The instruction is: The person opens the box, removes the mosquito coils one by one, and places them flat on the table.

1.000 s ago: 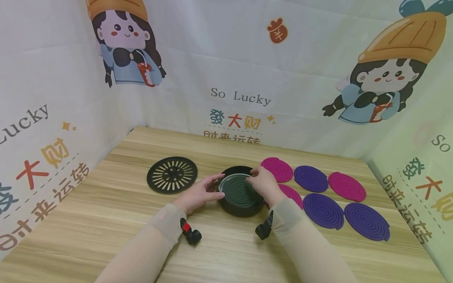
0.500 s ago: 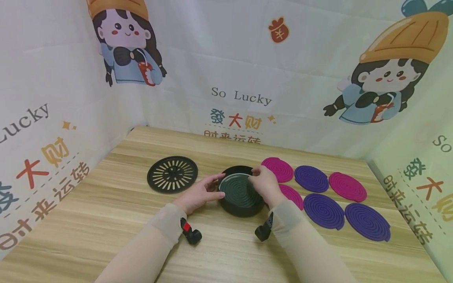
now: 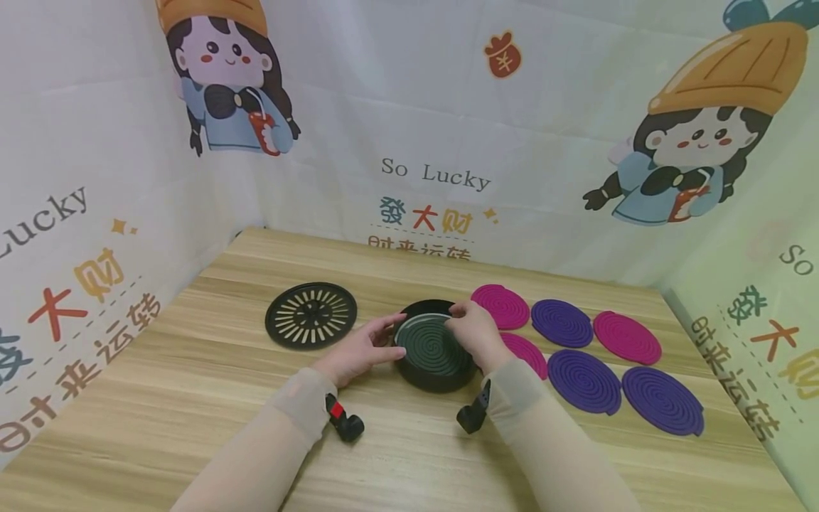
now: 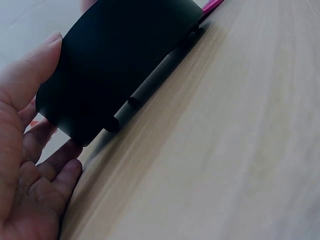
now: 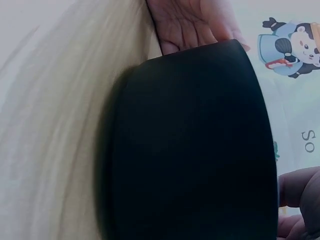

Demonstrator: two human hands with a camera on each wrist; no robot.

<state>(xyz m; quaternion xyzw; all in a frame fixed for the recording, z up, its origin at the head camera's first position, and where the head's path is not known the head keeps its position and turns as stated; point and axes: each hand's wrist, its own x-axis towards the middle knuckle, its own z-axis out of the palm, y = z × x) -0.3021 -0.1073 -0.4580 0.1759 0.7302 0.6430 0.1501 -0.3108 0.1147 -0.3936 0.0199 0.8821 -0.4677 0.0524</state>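
Observation:
A round black mosquito coil holder (image 3: 438, 384) stands on the table, with a dark green mosquito coil (image 3: 431, 347) lying inside its rim. My left hand (image 3: 361, 350) holds the holder's left side, thumb and fingers spread around the wall. In the left wrist view, the thumb (image 4: 37, 67) lies along the black wall (image 4: 115, 60), the other fingers lower down. My right hand (image 3: 476, 333) is bent over the right rim, its fingertips pinching at the coil's far right edge. The right wrist view shows only part of its fingers (image 5: 300, 192) past the rim, so their contact is hidden.
The slotted black lid (image 3: 311, 316) lies to the left. On the right are pink coils (image 3: 502, 307) (image 3: 628, 337) and purple coils (image 3: 563, 323) (image 3: 585, 381) (image 3: 663, 400); one more pink coil (image 3: 526, 354) is partly behind the right arm. A printed cloth (image 3: 435, 135) walls the table's back and sides.
My right hand and wrist have shifted slightly left, fingertips still at the coil's edge. The left hand and the holder have stayed put.

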